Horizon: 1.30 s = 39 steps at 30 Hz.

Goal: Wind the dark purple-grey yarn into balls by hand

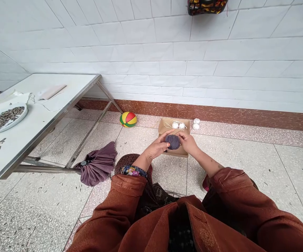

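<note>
A dark grey-purple ball of yarn (172, 142) is held over an open cardboard box (184, 152) on the floor. My left hand (157, 145) wraps round its left side, the thumb across the front. At the ball's upper right edge, the fingers of my right hand (188, 142) are pinched together against it; whether they hold a loose strand I cannot tell. White balls of string (176, 125) with trailing ends lie at the far end of the box. Just right of the box, two more white balls (195, 124) rest on the floor.
On the left stands a white table with a metal frame (62, 111), bearing a plate of seeds or husks (6, 119). A folded purple umbrella (98, 164) leans by its leg. A striped ball (128, 119) lies near the tiled wall (140, 52).
</note>
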### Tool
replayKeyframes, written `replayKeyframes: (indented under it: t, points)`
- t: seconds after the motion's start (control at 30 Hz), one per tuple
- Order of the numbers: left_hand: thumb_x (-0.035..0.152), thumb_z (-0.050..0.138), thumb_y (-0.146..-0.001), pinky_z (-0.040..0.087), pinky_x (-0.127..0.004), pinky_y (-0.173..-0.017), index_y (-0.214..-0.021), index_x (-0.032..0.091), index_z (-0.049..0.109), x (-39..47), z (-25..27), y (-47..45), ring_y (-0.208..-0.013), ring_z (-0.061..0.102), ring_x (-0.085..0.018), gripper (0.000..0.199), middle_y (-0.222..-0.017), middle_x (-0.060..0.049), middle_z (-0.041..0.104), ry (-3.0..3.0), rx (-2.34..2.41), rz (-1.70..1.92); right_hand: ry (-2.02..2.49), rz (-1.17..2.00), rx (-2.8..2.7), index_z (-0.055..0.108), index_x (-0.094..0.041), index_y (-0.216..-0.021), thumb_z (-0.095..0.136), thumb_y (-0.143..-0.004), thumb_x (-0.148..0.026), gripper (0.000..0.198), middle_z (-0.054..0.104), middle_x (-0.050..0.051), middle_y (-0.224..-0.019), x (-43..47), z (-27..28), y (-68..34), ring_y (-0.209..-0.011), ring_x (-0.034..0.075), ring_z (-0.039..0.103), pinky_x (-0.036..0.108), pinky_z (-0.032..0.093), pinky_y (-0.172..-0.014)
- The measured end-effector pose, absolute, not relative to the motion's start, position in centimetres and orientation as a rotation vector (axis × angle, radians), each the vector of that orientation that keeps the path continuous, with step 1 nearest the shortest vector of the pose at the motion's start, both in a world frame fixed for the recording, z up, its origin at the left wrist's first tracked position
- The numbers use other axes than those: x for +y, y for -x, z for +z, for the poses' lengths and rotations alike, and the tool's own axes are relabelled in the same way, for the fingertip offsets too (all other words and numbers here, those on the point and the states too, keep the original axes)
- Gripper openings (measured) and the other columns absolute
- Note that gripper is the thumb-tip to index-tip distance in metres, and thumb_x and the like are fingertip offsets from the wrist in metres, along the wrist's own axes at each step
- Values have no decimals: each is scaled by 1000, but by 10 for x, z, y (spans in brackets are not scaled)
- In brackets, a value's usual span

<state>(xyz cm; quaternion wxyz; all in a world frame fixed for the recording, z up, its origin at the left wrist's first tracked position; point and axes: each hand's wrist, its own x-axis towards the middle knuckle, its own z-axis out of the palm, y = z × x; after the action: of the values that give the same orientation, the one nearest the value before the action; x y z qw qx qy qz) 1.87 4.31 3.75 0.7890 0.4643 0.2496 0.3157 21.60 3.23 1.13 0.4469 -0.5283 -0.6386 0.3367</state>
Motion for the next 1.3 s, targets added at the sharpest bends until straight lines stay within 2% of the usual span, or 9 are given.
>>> replayKeyframes:
  t: [0.17,0.27,0.37,0.53,0.73,0.93,1.03,1.2,1.3]
  points:
    - [32,84,-69,47,-29,-79,-116,18,68,52,32,-21,-92,61,-17,52,-110,-8,67,-871,685,902,1319,786,-1748,63,-22,-83,49,-98,-37,25,65,2,-75,22,-4,-205,-72,19,60,30,46,-68]
    - [30,85,-67,47,-30,-83,-115,19,67,57,28,-22,-96,61,-18,52,-109,-6,68,-892,777,970,1200,760,-1944,66,-22,-88,50,-100,-32,22,69,5,-87,13,2,-201,-83,20,64,32,49,-77]
    - [27,84,-65,46,-32,-91,-114,19,67,59,25,-21,-102,60,-19,52,-109,-5,69,-1016,902,970,1034,798,-2086,67,-22,-90,52,-100,-32,21,70,5,-88,6,17,-200,-82,20,65,32,50,-77]
    - [24,79,-67,45,-36,-97,-128,20,63,56,25,-20,-105,60,-21,63,-111,-6,68,-1168,946,866,988,797,-1900,72,-24,-94,59,-98,-37,18,71,4,-86,8,46,-214,-79,19,65,33,51,-75]
    - [27,85,-66,46,-39,-96,-143,28,55,47,35,-20,-102,62,-22,83,-108,-6,68,-1223,688,651,1157,713,-1562,69,-23,-84,60,-96,-43,25,66,3,-81,30,47,-232,-77,19,59,34,49,-76]
    - [38,82,-70,49,-33,-82,-137,28,61,43,39,-17,-99,63,-22,71,-124,-9,64,-998,525,681,1263,818,-1562,65,-22,-83,53,-97,-44,28,65,2,-76,33,14,-217,-72,19,59,31,47,-69]
    - [38,83,-69,48,-29,-75,-129,23,66,45,38,-17,-94,62,-20,65,-121,-9,66,-905,585,779,1335,823,-1656,64,-22,-84,49,-98,-37,25,65,1,-75,26,2,-208,-70,19,60,30,46,-68]
    - [34,84,-69,47,-30,-82,-120,20,67,54,30,-20,-97,61,-18,55,-113,-7,67,-894,741,942,1164,745,-1987,67,-22,-92,50,-100,-29,20,71,6,-91,11,5,-201,-88,22,66,33,49,-81]
    - [31,83,-69,46,-31,-91,-118,20,67,57,26,-20,-104,59,-19,53,-114,-6,67,-1051,844,953,1015,755,-2063,68,-22,-91,52,-101,-32,22,71,5,-88,6,19,-203,-80,19,66,32,50,-76]
